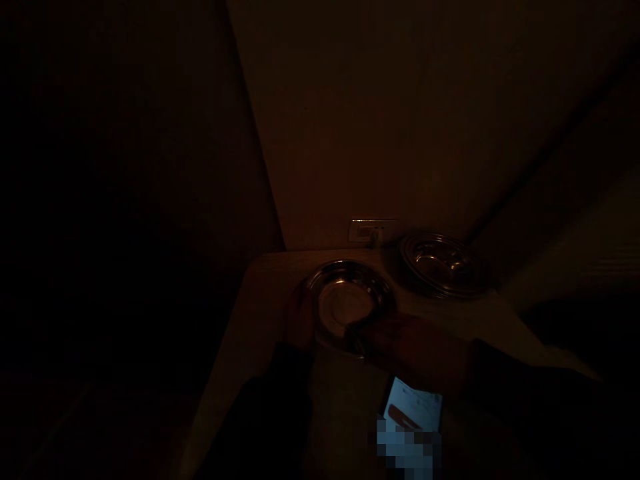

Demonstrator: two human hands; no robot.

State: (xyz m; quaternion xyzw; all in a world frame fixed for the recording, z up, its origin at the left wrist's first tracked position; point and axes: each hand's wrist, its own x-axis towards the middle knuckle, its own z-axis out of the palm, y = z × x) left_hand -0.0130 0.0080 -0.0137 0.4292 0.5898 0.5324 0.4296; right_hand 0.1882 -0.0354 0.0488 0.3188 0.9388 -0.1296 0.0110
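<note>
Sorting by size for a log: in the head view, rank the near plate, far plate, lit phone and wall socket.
Near plate and far plate: alike, nearness unsure. Then phone, socket.

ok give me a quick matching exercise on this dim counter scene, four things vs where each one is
Things:
1. near steel plate
2. far steel plate
3. lit phone
4. wall socket

Places:
a. on the wall behind the counter
b. between the left hand and right hand
c. closest to the camera, below the right hand
d. back right of the counter

Pairs: 1-b, 2-d, 3-c, 4-a

Left hand (300,323) curled, right hand (410,347) reaching across, both dark-sleeved.
</note>
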